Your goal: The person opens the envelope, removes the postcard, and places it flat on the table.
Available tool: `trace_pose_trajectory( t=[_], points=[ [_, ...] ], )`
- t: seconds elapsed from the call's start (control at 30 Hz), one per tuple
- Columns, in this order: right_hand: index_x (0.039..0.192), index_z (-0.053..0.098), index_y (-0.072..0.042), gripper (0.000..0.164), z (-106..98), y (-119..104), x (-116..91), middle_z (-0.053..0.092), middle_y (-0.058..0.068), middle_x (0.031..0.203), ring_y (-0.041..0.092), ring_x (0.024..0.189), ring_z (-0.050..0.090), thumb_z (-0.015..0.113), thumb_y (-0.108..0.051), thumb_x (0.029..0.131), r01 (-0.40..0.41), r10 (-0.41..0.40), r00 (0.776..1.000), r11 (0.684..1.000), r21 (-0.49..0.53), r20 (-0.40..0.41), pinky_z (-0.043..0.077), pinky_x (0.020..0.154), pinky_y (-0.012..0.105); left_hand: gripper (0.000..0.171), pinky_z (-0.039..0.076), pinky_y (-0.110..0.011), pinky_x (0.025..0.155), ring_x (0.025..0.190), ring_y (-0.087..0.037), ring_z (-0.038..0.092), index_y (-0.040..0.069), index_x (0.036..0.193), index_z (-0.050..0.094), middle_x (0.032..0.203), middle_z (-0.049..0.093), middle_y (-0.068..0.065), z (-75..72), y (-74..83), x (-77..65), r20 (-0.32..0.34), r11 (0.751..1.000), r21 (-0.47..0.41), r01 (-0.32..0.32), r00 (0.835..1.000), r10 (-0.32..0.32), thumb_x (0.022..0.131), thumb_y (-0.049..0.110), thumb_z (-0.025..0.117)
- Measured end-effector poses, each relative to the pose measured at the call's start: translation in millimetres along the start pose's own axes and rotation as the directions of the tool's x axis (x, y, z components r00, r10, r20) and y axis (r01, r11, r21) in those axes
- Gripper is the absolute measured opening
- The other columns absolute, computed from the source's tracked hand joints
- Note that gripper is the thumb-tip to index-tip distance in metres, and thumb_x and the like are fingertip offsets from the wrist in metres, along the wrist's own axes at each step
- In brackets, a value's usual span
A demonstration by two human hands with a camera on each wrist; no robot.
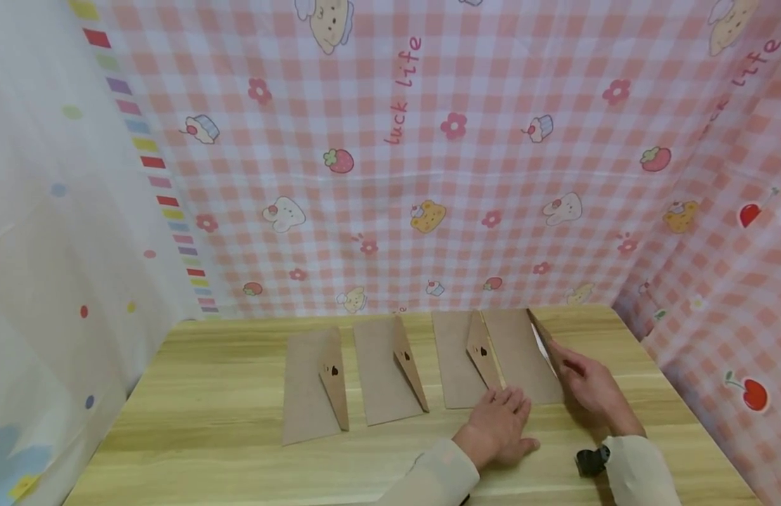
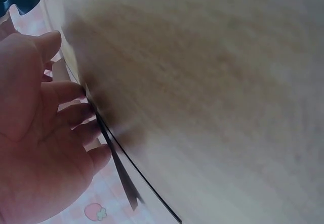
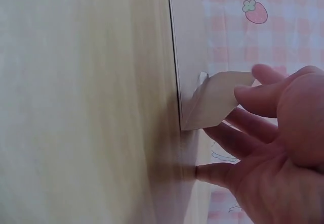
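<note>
Several brown paper envelopes lie in a row in the head view, their flaps raised. My right hand (image 1: 589, 383) is at the rightmost envelope (image 1: 523, 355) and pinches its flap (image 3: 217, 100) between thumb and fingers. In the right wrist view the flap stands up from the envelope's edge. My left hand (image 1: 498, 426) rests palm down, fingertips at the lower edges of the rightmost envelope and its neighbour (image 1: 453, 362). Seen from the left wrist, the left fingers (image 2: 71, 90) are extended and touch the envelope edges.
Two more envelopes (image 1: 386, 376) (image 1: 308, 386) lie to the left, dark marks on their flaps. The wooden table (image 1: 207, 422) ends against a pink checked cloth (image 1: 365, 246). A black device (image 1: 591, 462) sits at the right wrist.
</note>
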State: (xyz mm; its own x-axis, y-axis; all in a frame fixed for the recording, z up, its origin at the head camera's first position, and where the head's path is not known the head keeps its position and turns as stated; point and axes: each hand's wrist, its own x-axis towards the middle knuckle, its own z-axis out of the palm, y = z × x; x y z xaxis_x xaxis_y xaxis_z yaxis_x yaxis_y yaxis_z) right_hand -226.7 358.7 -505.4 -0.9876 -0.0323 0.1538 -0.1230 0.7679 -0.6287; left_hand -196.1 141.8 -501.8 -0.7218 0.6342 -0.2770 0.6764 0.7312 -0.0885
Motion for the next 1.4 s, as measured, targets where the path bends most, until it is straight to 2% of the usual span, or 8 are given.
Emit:
trace_pose_trajectory(
  t=[0.17, 0.43, 0.67, 0.93, 1.07, 1.2, 1.27, 1.4],
  points=[
    [0.133, 0.059, 0.004, 0.037, 0.0, -0.9, 0.5, 0.060, 0.031, 0.128, 0.049, 0.118, 0.057, 0.055, 0.000, 0.097, 0.020, -0.021, 1.000, 0.999, -0.046, -0.021, 0.046, 0.095, 0.060, 0.068, 0.017, -0.026, 0.120, 0.149, -0.001, 0.015, 0.035, 0.157, 0.023, 0.163, 0.017, 0.016, -1.1, 0.6, -1.9, -0.001, 1.000, -0.014, 0.003, 1.000, -0.003, 0.098, 0.068, 0.029],
    [0.135, 0.049, 0.015, 0.045, -0.8, 0.0, 2.3, 0.057, 0.042, 0.121, 0.051, 0.106, 0.063, 0.058, 0.001, 0.093, 0.026, -0.029, 0.999, 0.997, -0.069, -0.034, 0.054, 0.083, 0.055, 0.068, 0.018, -0.025, 0.120, 0.149, 0.000, 0.015, 0.035, 0.157, 0.024, 0.163, 0.017, 0.017, -0.4, 0.8, -1.7, -0.008, 1.000, -0.010, 0.009, 1.000, -0.009, 0.097, 0.068, 0.030],
    [0.125, 0.055, 0.018, 0.040, -0.7, 2.9, 6.4, 0.053, 0.041, 0.111, 0.053, 0.095, 0.063, 0.062, 0.002, 0.088, 0.067, -0.077, 0.992, 0.992, -0.106, -0.096, 0.052, 0.082, 0.060, 0.068, 0.019, -0.025, 0.119, 0.149, -0.001, 0.016, 0.035, 0.157, 0.024, 0.162, 0.018, 0.016, 0.2, -1.4, -1.8, -0.012, 1.000, -0.009, -0.003, 1.000, 0.002, 0.098, 0.068, 0.032],
    [0.113, 0.062, 0.020, 0.036, -2.6, 6.3, 10.6, 0.056, 0.034, 0.088, 0.044, 0.083, 0.055, 0.064, 0.000, 0.083, 0.069, -0.103, 0.980, 0.979, -0.191, -0.172, 0.045, 0.078, 0.059, 0.068, 0.019, -0.025, 0.119, 0.149, -0.001, 0.016, 0.035, 0.157, 0.024, 0.163, 0.018, 0.016, -1.3, -1.5, -3.7, -0.021, 1.000, 0.011, -0.012, 1.000, 0.012, 0.098, 0.068, 0.032],
    [0.120, 0.059, 0.017, 0.040, -5.2, 6.5, 12.3, 0.057, 0.030, 0.085, 0.042, 0.078, 0.057, 0.060, -0.005, 0.087, -0.001, -0.022, 0.993, 0.980, -0.200, -0.114, 0.047, 0.076, 0.058, 0.068, 0.019, -0.025, 0.120, 0.149, -0.001, 0.015, 0.035, 0.157, 0.023, 0.163, 0.018, 0.016, -1.6, -2.0, -3.5, -0.019, 1.000, -0.005, -0.015, 1.000, 0.015, 0.098, 0.067, 0.032],
    [0.129, 0.053, 0.015, 0.046, -7.6, 5.3, 14.4, 0.061, 0.036, 0.099, 0.050, 0.090, 0.060, 0.056, -0.012, 0.093, -0.081, 0.075, 0.996, 0.980, -0.182, -0.040, 0.049, 0.082, 0.059, 0.068, 0.018, -0.025, 0.120, 0.149, -0.001, 0.015, 0.035, 0.157, 0.023, 0.163, 0.017, 0.017, -0.4, -2.5, -2.2, -0.019, 1.000, -0.015, -0.016, 1.000, 0.015, 0.098, 0.067, 0.032],
    [0.126, 0.056, 0.015, 0.043, -8.6, 4.4, 15.8, 0.063, 0.036, 0.103, 0.052, 0.096, 0.060, 0.056, -0.014, 0.094, -0.093, 0.091, 0.996, 0.980, -0.177, -0.021, 0.049, 0.084, 0.060, 0.068, 0.018, -0.025, 0.120, 0.149, -0.001, 0.015, 0.035, 0.157, 0.022, 0.163, 0.017, 0.017, 0.1, -2.7, -1.7, -0.018, 1.000, -0.015, -0.016, 1.000, 0.016, 0.098, 0.067, 0.032],
    [0.106, 0.063, 0.008, 0.027, -9.8, 3.1, 19.2, 0.064, 0.023, 0.086, 0.041, 0.084, 0.061, 0.055, -0.016, 0.096, -0.109, 0.111, 0.994, 0.977, -0.185, 0.002, 0.050, 0.074, 0.050, 0.068, 0.018, -0.025, 0.120, 0.149, -0.001, 0.014, 0.035, 0.157, 0.022, 0.163, 0.017, 0.017, 0.3, -3.1, -1.4, -0.012, 1.000, -0.015, -0.017, 1.000, 0.017, 0.098, 0.067, 0.032]
  ],
)
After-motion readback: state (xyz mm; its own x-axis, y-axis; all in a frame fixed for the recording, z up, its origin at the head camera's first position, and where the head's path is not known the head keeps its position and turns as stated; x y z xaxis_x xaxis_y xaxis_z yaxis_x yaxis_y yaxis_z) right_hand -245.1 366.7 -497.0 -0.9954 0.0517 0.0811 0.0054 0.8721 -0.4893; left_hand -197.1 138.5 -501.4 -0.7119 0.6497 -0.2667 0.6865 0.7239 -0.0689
